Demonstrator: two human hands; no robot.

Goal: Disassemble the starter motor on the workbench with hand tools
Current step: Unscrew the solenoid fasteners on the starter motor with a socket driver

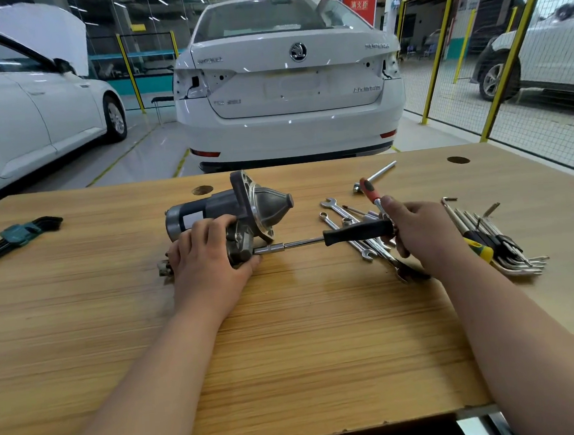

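Note:
The grey starter motor (243,203) lies on its side on the wooden workbench (287,320), nose cone pointing right. My left hand (206,258) grips its lower solenoid part from the front. My right hand (420,231) holds the end of the black handle of a nut driver (355,232). The driver's steel shaft runs left and its socket tip meets the solenoid end by my left thumb.
Several loose spanners (344,219) lie under the driver. A red-handled ratchet (371,190) and an L-shaped bar (375,176) sit behind my right hand. Hex keys (500,245) fan out at right. A green-holder hex key set (15,235) is at far left. Parked cars stand beyond.

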